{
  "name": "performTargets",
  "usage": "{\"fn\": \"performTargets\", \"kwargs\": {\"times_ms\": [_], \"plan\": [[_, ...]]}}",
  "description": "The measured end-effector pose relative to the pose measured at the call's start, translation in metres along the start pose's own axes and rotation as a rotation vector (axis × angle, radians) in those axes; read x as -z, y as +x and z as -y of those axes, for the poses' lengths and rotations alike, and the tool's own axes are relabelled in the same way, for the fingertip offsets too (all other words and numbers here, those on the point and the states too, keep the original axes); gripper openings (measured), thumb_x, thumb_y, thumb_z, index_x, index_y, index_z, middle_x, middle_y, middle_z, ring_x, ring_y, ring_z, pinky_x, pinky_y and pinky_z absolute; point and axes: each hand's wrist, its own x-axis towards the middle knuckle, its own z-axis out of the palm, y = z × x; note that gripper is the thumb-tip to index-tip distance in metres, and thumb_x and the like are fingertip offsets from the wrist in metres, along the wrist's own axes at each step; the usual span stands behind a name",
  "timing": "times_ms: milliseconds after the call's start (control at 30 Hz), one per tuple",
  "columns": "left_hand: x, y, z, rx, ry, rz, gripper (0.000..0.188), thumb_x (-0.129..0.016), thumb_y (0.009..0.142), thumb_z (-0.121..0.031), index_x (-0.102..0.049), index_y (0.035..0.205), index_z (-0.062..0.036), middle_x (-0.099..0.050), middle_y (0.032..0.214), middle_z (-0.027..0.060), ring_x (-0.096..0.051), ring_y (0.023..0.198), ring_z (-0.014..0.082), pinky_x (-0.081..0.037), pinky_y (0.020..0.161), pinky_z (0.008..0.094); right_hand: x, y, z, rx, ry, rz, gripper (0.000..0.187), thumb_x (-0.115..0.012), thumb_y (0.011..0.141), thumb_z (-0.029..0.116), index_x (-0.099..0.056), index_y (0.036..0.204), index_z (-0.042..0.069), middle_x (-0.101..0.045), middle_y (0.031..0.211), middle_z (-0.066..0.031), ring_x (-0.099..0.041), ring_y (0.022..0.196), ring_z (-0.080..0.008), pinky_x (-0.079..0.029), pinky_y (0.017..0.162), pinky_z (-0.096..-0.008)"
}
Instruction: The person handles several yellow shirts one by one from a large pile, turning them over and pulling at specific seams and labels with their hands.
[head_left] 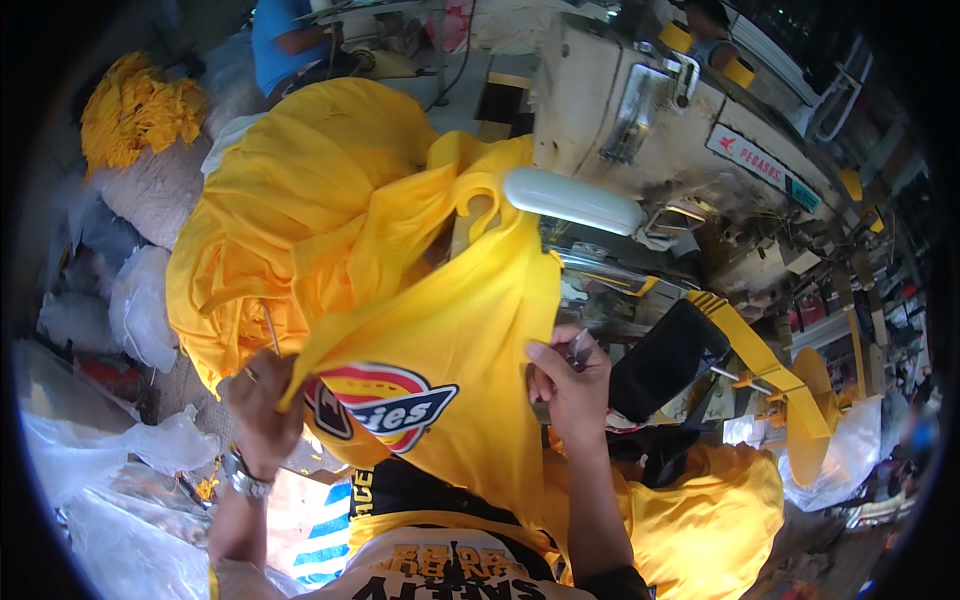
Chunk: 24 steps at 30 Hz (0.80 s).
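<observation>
Sewing machine (583, 110) beyond right hand (572, 382). It and left hand (262, 405) pinch yellow cloth (455, 315) between them, apparently spreading it; next move likely calls for even tension.

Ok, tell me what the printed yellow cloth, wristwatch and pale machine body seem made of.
Printed yellow cloth: probably matte knit fabric, draping in soft folds. Wristwatch: likely polished metal, silvery and glinting. Pale machine body: seemingly dull painted metal, its coat stained.

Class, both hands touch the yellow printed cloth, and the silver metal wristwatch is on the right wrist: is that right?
Wrong wrist: the head view shows the silver metal wristwatch on the left one. The left hand and right hand do touch the yellow printed cloth.
</observation>
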Motion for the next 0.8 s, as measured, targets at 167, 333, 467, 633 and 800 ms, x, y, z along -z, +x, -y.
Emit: {"fn": "performTargets", "kwargs": {"times_ms": [167, 333, 467, 633, 800], "plan": [[0.011, 0.092, 0.007, -0.14, 0.337, -0.125, 0.034, -0.07, 0.074, -0.003, -0.063, 0.107, 0.0006, -0.06, 0.091, 0.0146, -0.057, 0.089, 0.0283, -0.043, 0.077, 0.0398, -0.006, 0.003, 0.011, 0.015, 0.063, 0.009, 0.017, -0.069, 0.085, -0.001, -0.06, 0.099, -0.001, -0.059, 0.066, -0.0016, -0.044, 0.043, -0.0044, -0.037, 0.042, -0.0204], [-0.04, 0.015, -0.014, 0.071, 0.149, -0.309, 0.04, -0.071, 0.079, -0.012, -0.06, 0.116, -0.0039, -0.055, 0.111, 0.0137, -0.051, 0.103, 0.0332, -0.037, 0.093, 0.0453, -0.001, 0.0, 0.011, -0.054, -0.147, -0.015, 0.011, -0.072, 0.085, 0.007, -0.066, 0.085, -0.002, -0.057, 0.062, 0.0003, -0.044, 0.045, -0.0031, -0.033, 0.043, -0.0198], [-0.077, -0.048, -0.006, 0.211, 0.193, -0.085, 0.012, -0.062, 0.088, -0.007, -0.06, 0.097, -0.0003, -0.058, 0.1, 0.0127, -0.053, 0.099, 0.0291, -0.039, 0.091, 0.0432, -0.005, -0.006, 0.016, -0.105, -0.22, -0.012, 0.012, -0.072, 0.086, 0.009, -0.067, 0.086, -0.003, -0.055, 0.059, 0.0016, -0.042, 0.045, -0.0023, -0.032, 0.044, -0.0196], [-0.019, 0.037, 0.019, 0.212, 0.114, -0.527, 0.011, -0.053, 0.097, -0.009, -0.057, 0.092, 0.0004, -0.06, 0.085, 0.0148, -0.058, 0.076, 0.0301, -0.046, 0.072, 0.0347, 0.0, -0.014, 0.024, -0.119, -0.19, -0.026, 0.013, -0.07, 0.088, 0.009, -0.067, 0.087, -0.003, -0.056, 0.061, 0.0015, -0.042, 0.046, -0.0015, -0.03, 0.044, -0.0186], [0.031, 0.173, 0.032, -0.336, 0.335, -0.679, 0.013, -0.056, 0.094, -0.002, -0.065, 0.101, 0.0002, -0.067, 0.097, 0.0121, -0.066, 0.085, 0.0256, -0.05, 0.076, 0.0338, 0.0, -0.013, 0.021, -0.111, -0.138, -0.001, 0.011, -0.069, 0.089, 0.008, -0.067, 0.089, -0.003, -0.057, 0.063, 0.0014, -0.042, 0.047, -0.0004, -0.03, 0.043, -0.018]]}}
